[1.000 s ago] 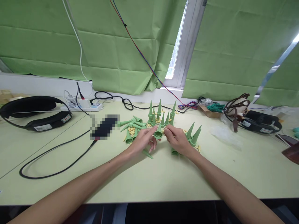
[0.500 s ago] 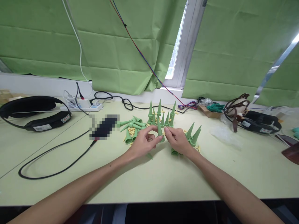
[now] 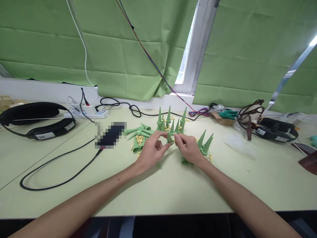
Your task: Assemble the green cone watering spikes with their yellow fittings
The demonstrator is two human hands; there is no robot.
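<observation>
- Pale yellow-green counter (image 3: 158, 195), a straight seam crossing its left part.
- Mid-counter, toward the back: green cones (image 3: 159, 119) standing points up — small yellow pieces (image 3: 187, 119) among them.
- Left of those, a heap of toppled green cones with more yellow pieces between.
- Nearer the right: two more upright, leaning slightly, one lying with its open end forward.
- Left side: a black headband device (image 3: 53, 130), a looped black cable (image 3: 59, 183), a pixelated dark object (image 3: 111, 135).
- Back edge: a white power strip (image 3: 101, 114).
- Right side: a small cardboard box (image 3: 224, 121), clear plastic film (image 3: 239, 143), another black device (image 3: 278, 129).
</observation>
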